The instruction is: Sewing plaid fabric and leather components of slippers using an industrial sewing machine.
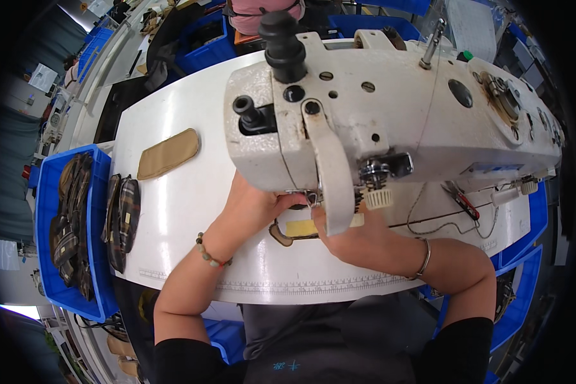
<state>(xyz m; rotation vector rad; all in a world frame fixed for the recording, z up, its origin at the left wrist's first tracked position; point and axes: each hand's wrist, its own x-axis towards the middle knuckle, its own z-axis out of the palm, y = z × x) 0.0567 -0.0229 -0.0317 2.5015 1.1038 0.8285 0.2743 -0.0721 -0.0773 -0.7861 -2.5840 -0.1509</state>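
Observation:
A white sewing machine covers part of the work at its needle. My left hand comes in from the left, its thumb by the presser foot and its other fingers partly behind the machine head. The thumb presses on a small dark fabric piece with a tan curved edge. On the other side, my right hand is closed at the same piece, close to the needle. The white take-up lever cover hides some of its fingers. A pale yellow strip lies between my hands.
A tan oval fabric piece lies on the white table at the left. Plaid pieces lean beside a blue bin of plaid fabric. Small red-handled snips and a loose cord lie at the right.

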